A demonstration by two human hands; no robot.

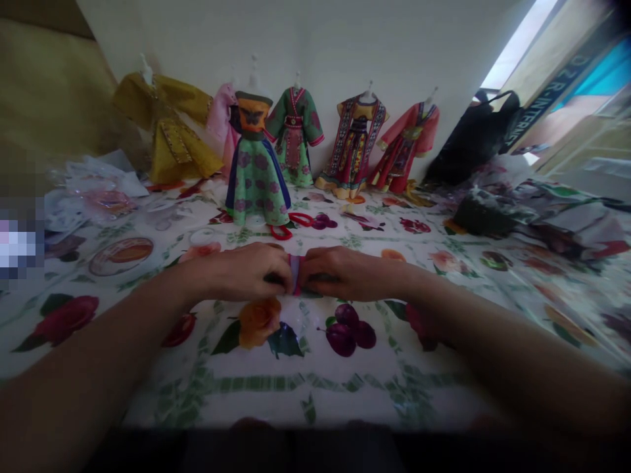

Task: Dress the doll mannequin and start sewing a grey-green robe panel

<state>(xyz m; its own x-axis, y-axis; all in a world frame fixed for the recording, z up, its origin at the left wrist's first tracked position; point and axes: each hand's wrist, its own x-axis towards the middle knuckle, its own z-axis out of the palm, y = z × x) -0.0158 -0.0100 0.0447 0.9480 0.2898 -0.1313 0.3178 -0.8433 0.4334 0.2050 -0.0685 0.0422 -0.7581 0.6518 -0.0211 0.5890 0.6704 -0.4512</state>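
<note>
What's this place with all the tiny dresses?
Maybe a craft corner for doll clothes. Tiny dresses stand near a wall; red handles, probably scissors, lie on a flowery tablecloth; the left hand and right hand hold a small pinkish piece.

TEXT: "D 2 R-INTERNET" | ON: dark slanted strip [551, 97] in the background | AT: two o'clock | LOOK: paler capitals running down the slope toward its lower-left end (the second character could equally be a Z)
</note>
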